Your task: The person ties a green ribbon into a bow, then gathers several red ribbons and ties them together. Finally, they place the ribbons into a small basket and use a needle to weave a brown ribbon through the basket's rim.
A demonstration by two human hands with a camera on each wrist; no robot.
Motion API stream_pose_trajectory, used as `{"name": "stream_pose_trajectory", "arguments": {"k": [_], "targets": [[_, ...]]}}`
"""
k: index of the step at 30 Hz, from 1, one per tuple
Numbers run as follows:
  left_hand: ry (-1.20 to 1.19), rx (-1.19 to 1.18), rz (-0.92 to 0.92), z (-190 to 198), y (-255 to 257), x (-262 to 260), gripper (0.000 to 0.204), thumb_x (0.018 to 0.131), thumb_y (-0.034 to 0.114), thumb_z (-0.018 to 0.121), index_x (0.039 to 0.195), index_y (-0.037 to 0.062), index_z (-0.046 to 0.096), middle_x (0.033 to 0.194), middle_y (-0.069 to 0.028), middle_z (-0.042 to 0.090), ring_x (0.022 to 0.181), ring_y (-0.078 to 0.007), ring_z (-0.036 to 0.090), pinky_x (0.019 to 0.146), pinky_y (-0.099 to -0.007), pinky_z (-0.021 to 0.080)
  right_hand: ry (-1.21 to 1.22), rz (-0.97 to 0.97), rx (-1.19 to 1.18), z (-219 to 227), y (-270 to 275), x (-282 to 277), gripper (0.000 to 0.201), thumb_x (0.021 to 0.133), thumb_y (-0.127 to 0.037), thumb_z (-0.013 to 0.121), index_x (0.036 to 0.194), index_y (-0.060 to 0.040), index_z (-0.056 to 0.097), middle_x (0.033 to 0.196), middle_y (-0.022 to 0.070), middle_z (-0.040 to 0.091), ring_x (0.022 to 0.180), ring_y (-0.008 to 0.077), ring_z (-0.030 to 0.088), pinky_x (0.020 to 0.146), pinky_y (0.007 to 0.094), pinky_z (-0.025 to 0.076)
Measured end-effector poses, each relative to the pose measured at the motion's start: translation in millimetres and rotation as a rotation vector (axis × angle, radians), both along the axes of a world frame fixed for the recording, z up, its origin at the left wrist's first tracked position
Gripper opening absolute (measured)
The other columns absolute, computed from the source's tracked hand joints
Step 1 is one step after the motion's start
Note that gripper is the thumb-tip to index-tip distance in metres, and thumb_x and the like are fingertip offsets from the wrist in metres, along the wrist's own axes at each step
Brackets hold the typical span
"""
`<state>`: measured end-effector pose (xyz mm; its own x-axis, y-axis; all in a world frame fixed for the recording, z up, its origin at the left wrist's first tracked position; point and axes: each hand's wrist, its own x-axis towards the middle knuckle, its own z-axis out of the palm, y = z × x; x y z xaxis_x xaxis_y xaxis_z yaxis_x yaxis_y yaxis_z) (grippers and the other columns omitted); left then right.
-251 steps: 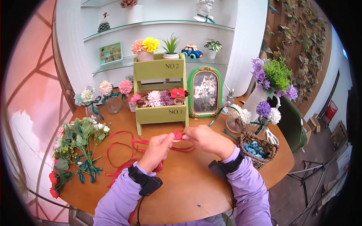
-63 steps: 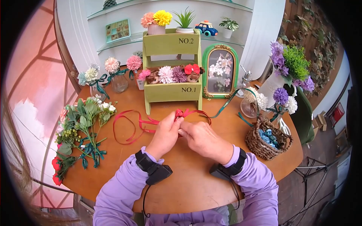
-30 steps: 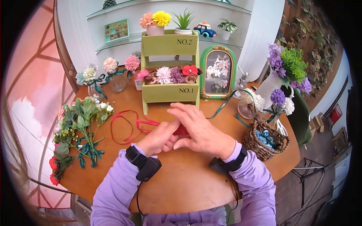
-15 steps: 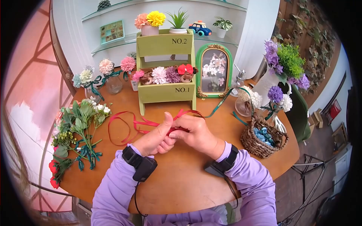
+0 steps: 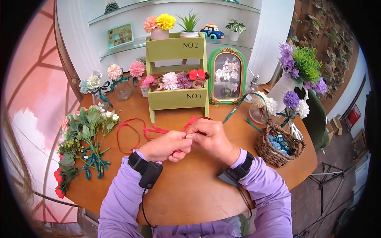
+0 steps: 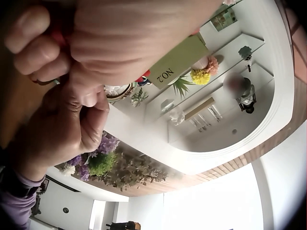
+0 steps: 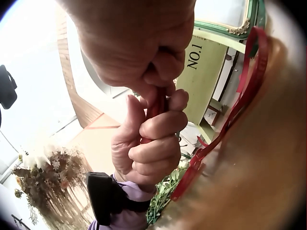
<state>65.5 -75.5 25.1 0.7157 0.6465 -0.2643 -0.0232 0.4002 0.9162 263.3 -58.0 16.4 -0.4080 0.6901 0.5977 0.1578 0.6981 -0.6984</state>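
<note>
In the head view, my left hand [image 5: 168,144] and right hand [image 5: 212,139] meet over the middle of the table. The left hand's fingers curl round a bunched part of a red ribbon [image 7: 156,109], clearest in the right wrist view. At its upper end, the right hand [image 7: 139,43] pinches the same ribbon between thumb and fingers. Most of the held part is hidden by the fingers. Loose red ribbon [image 5: 154,129] trails in loops on the tabletop beyond the left hand. A bit of red shows between the left fingers in the left wrist view.
Artificial flower stems [image 5: 85,135] lie at the left. A green two-tier stand [image 5: 178,101] and green-framed picture [image 5: 227,75] stand behind the hands. A wicker basket [image 5: 274,154] of blue ribbon sits right, near glass vases with pompom flowers and a dark green ribbon [image 5: 234,109].
The hands, further out and pulling at the ribbon earlier, have drawn nearer the body. The right hand's fingers, spread a second ago, now pinch at the left fingertips. The left thumb has come down.
</note>
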Motion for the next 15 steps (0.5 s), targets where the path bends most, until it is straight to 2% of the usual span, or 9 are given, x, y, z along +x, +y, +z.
{"name": "stream_pose_trajectory", "arguments": {"k": [2, 4, 5, 8, 10, 11, 13, 14, 15], "targets": [[0.046, 0.019, -0.050, 4, -1, -2, 0.030, 0.103, 0.035, 0.047, 0.092, 0.0074, 0.049, 0.068, 0.0066, 0.037, 0.052, -0.0031, 0.030, 0.045, -0.0206, 0.024, 0.003, 0.020, -0.074, 0, -2, 0, 0.006, 0.075, -0.001, 0.073, 0.079, 0.0000, 0.068, 0.071, 0.0126, 0.064, 0.064, 0.0250, 0.061, 0.060, 0.0343, 0.048], [0.244, 0.078, -0.062, 7, -2, -3, 0.027, 0.103, 0.031, 0.047, 0.090, 0.0086, 0.051, 0.069, 0.0073, 0.040, 0.052, -0.0028, 0.033, 0.044, -0.0203, 0.026, -0.026, 0.005, 0.019, -4, 0, -1, 0.005, 0.076, -0.001, 0.073, 0.077, 0.0003, 0.068, 0.070, 0.0111, 0.063, 0.065, 0.0223, 0.061, 0.061, 0.0335, 0.048], [0.249, 0.080, -0.061, 7, -3, -1, 0.027, 0.103, 0.031, 0.047, 0.090, 0.0086, 0.051, 0.069, 0.0073, 0.040, 0.052, -0.0028, 0.033, 0.044, -0.0203, 0.026, -0.021, 0.006, 0.022, -5, 1, -1, 0.005, 0.076, -0.001, 0.073, 0.077, 0.0003, 0.068, 0.070, 0.0111, 0.063, 0.065, 0.0223, 0.061, 0.061, 0.0335, 0.048], [0.386, 0.252, 0.073, 6, -6, 5, 0.025, 0.103, 0.032, 0.047, 0.088, 0.0115, 0.052, 0.068, 0.0080, 0.042, 0.051, -0.0026, 0.033, 0.044, -0.0194, 0.027, -0.059, 0.022, 0.011, -5, 3, 1, 0.007, 0.081, -0.004, 0.071, 0.086, -0.0001, 0.068, 0.075, 0.0106, 0.065, 0.069, 0.0197, 0.062, 0.062, 0.0324, 0.049], [0.334, 0.356, 0.240, 10, -8, 5, 0.024, 0.101, 0.033, 0.049, 0.086, 0.0145, 0.051, 0.066, 0.0083, 0.041, 0.049, -0.0021, 0.033, 0.042, -0.0194, 0.026, 0.091, 0.041, -0.200, -4, 7, -3, 0.017, 0.085, -0.010, 0.069, 0.099, -0.0005, 0.066, 0.082, 0.0109, 0.066, 0.072, 0.0182, 0.062, 0.064, 0.0326, 0.050], [0.337, 0.357, 0.240, 14, -9, 2, 0.024, 0.101, 0.033, 0.049, 0.086, 0.0145, 0.051, 0.066, 0.0083, 0.041, 0.049, -0.0021, 0.033, 0.042, -0.0194, 0.026, 0.094, 0.042, -0.199, 0, 10, -2, 0.017, 0.085, -0.010, 0.069, 0.099, -0.0005, 0.066, 0.082, 0.0109, 0.066, 0.072, 0.0182, 0.062, 0.064, 0.0326, 0.050], [0.222, 0.278, 0.558, 24, -8, -14, 0.026, 0.100, 0.035, 0.051, 0.084, 0.0153, 0.049, 0.064, 0.0081, 0.040, 0.046, -0.0019, 0.031, 0.039, -0.0202, 0.024, 0.050, -0.031, -0.151, 7, 19, 7, 0.025, 0.088, -0.016, 0.069, 0.107, -0.0011, 0.063, 0.090, 0.0116, 0.066, 0.075, 0.0187, 0.062, 0.067, 0.0332, 0.050], [0.121, 0.293, 0.615, 26, -8, -23, 0.027, 0.101, 0.033, 0.050, 0.082, 0.0147, 0.046, 0.061, 0.0074, 0.038, 0.043, -0.0022, 0.029, 0.037, -0.0213, 0.020, -0.122, -0.084, -0.218, 6, 22, 15, 0.027, 0.084, -0.018, 0.071, 0.103, -0.0003, 0.064, 0.089, 0.0134, 0.066, 0.079, 0.0253, 0.063, 0.071, 0.0371, 0.051], [0.124, 0.297, 0.615, 27, -9, -32, 0.027, 0.101, 0.033, 0.050, 0.082, 0.0147, 0.046, 0.061, 0.0074, 0.038, 0.043, -0.0022, 0.029, 0.037, -0.0213, 0.020, -0.117, -0.083, -0.215, 3, 24, 20, 0.027, 0.084, -0.018, 0.071, 0.103, -0.0003, 0.064, 0.089, 0.0134, 0.066, 0.079, 0.0253, 0.063, 0.071, 0.0371, 0.051]]}}
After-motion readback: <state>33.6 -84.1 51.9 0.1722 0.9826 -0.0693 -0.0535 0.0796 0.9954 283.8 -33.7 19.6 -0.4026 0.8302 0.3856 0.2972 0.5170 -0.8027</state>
